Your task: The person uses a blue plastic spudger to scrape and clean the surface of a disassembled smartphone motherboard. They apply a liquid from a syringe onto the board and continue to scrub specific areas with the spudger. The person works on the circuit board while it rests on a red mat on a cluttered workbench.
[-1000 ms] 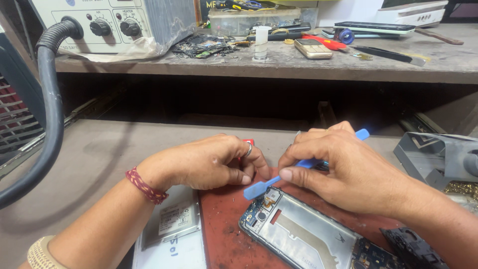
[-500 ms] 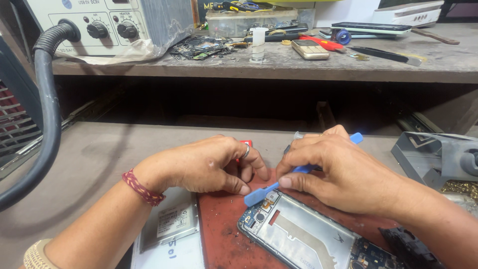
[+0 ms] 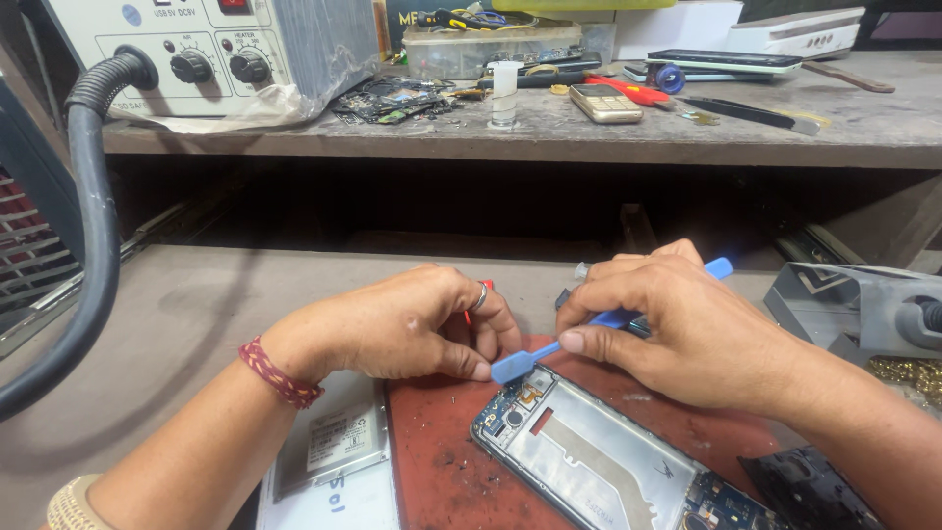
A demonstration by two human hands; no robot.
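Your right hand (image 3: pixel 702 334) pinches a blue pry tool (image 3: pixel 549 351), its tip at the top edge of the opened phone (image 3: pixel 589 456) on the red mat (image 3: pixel 442 461); your left hand (image 3: pixel 402 324), fingers curled together, seemingly steadies the tip.

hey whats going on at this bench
A person is working on an opened phone lying on a red mat. The right hand holds a blue plastic pry tool, its flat tip at the phone's top edge. The left hand rests curled beside the tip, fingertips on the mat. A hot-air station sits on the shelf behind.
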